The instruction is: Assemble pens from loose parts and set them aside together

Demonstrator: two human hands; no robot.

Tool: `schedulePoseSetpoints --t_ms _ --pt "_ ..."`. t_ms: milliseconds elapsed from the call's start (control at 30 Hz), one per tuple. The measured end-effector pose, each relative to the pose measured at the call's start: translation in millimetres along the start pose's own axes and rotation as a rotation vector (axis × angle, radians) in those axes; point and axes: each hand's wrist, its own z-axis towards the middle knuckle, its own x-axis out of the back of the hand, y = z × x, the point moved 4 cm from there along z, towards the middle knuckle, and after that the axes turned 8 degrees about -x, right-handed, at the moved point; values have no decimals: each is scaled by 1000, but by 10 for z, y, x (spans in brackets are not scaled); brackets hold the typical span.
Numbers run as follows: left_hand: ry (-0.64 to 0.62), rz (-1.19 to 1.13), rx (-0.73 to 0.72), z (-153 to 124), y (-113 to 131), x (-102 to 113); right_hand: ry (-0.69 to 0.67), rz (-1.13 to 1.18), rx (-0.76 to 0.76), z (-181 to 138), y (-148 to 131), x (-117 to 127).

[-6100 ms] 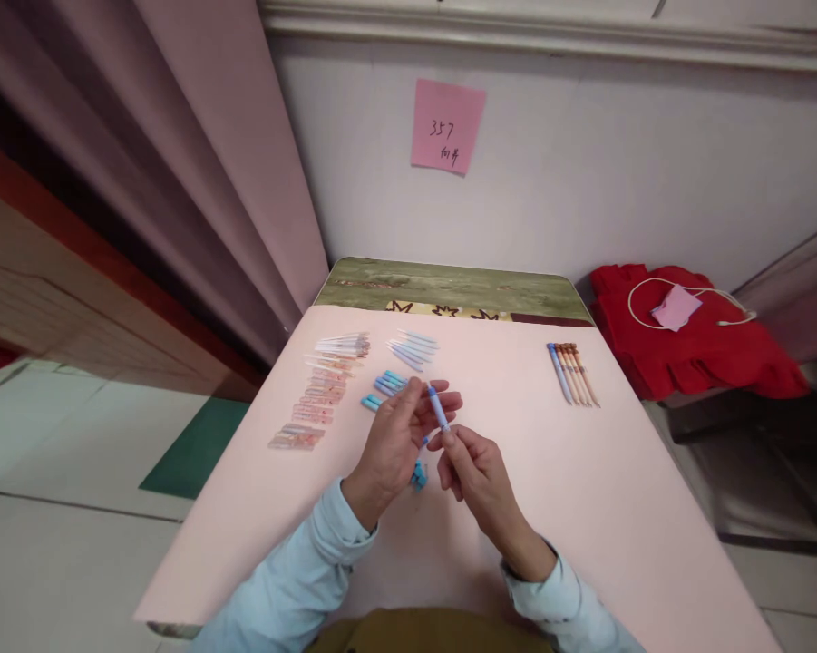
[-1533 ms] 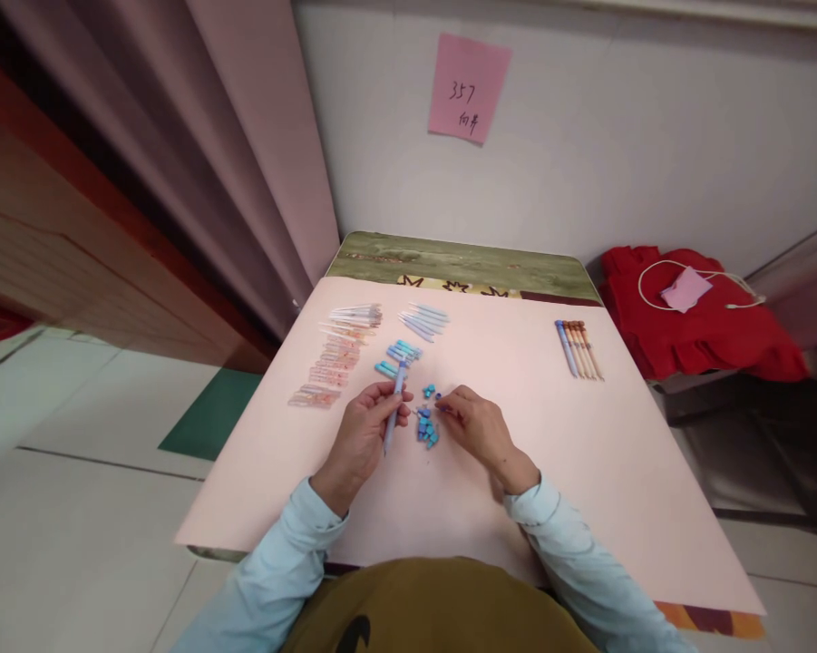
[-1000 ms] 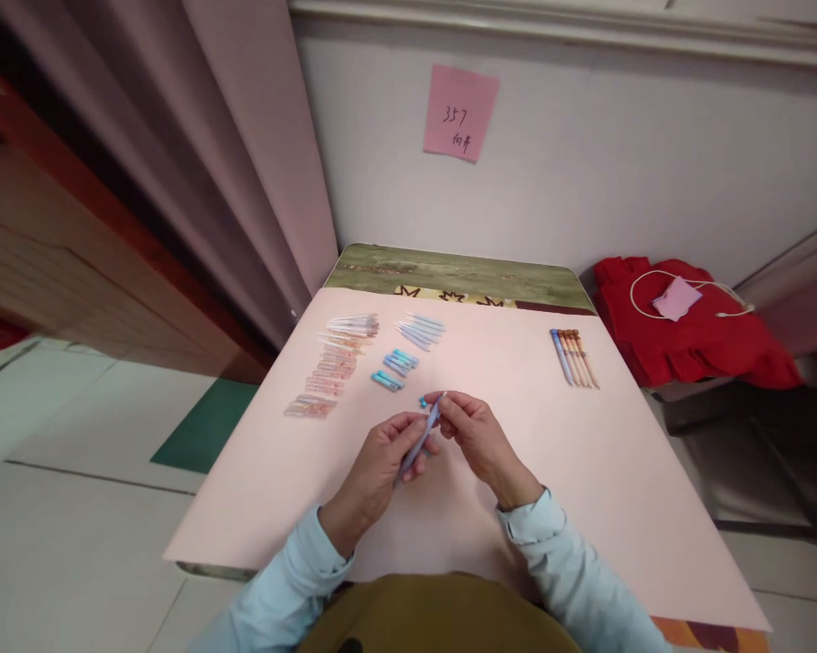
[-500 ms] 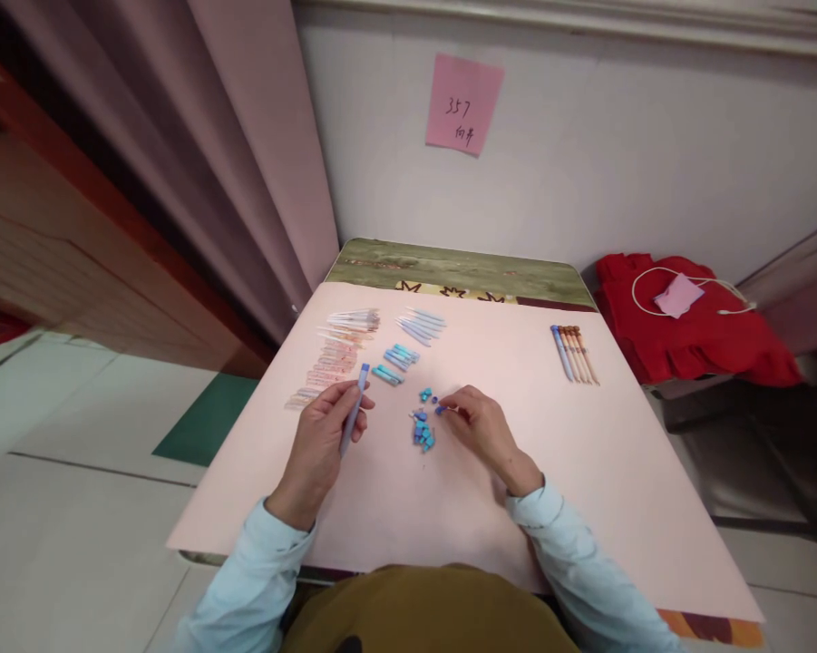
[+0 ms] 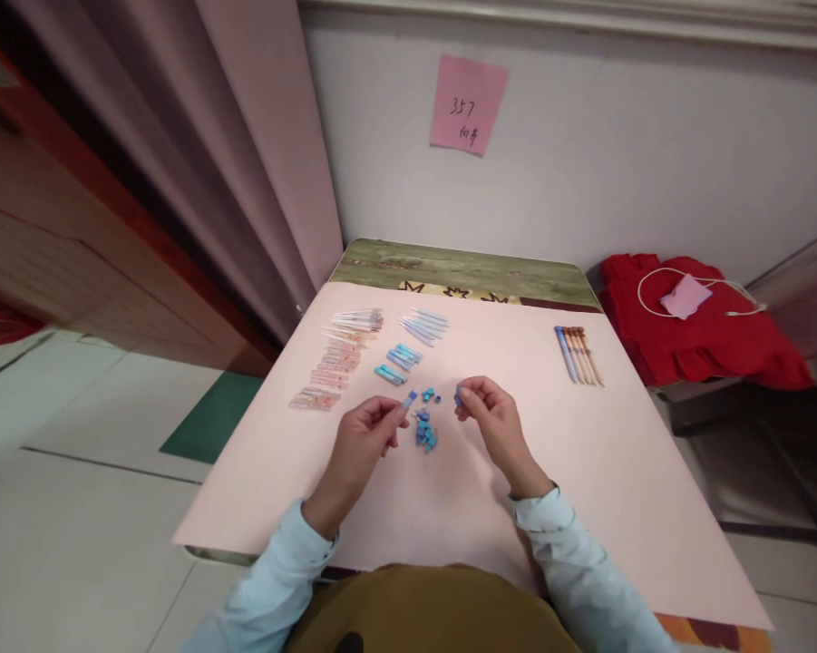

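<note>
My left hand (image 5: 365,440) pinches a blue pen barrel (image 5: 410,399), whose darker blue end points up and to the right. Between the thumb and fingers of my right hand (image 5: 495,424) is a small blue pen part (image 5: 458,395); its exact shape is partly covered. The two hands are apart, on either side of a pile of small blue and teal pen parts (image 5: 425,433). Just behind that pile lie a few teal pieces (image 5: 428,394) and one dark blue piece (image 5: 438,399). Short teal tubes (image 5: 390,374) and blue tubes (image 5: 404,355) rest beyond my left hand.
Pale blue pen barrels (image 5: 425,326) and rows of clear, pinkish sticks (image 5: 336,363) lie at the table's left. Several brown-topped pens (image 5: 582,355) and a blue one stand together at right. A red cloth (image 5: 721,349) with a white cable is beyond the right edge.
My left hand has moved right, bringing the barrel close to the pile and tilting it over. My right hand has lifted a small blue part away from the pile.
</note>
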Motion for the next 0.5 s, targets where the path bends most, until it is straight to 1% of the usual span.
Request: schedulePoseSetpoints --t_ms 67,133,200,300,500 --pt "-59 8 17 -34 -28 -126 -17 228 -103 -49 -46 -54" --pt "-96 0 27 -54 -47 -228 -19 348 -164 -96 -75 -113" --pt "-119 -10 34 -64 -60 -293 -2 397 -180 -131 -87 -156" --pt "-151 -20 52 -73 -69 -330 6 451 -198 -164 -64 -207" --pt "-158 -21 84 -102 -59 -330 -83 532 -272 -200 -6 -295"
